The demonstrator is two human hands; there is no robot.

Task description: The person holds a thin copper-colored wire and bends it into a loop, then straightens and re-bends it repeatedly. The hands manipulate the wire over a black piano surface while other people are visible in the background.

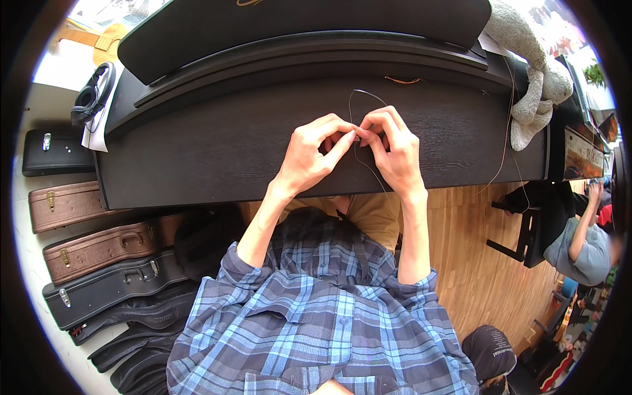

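Both my hands meet over the dark lid of a piano-like instrument [217, 145]. Between them is a thin, wire-like string [356, 90]; it arcs up in a loop above my fingers, and a loose end trails down toward the front edge. My left hand [308, 157] pinches it between thumb and forefinger. Fingertips of my right hand [400, 153] are closed on it too, touching the left ones. The exact spot where the string is gripped is hidden by the fingers. Farther back on the lid lies a short copper-coloured string [402, 81].
Loose strings [511, 125] hang over the lid's right side beside a grey plush toy [534, 85]. Headphones [94, 95] and a guitar [108, 43] are at far left. Instrument cases [99, 243] line the left floor. A black bench [517, 224] and another person [582, 247] are at right.
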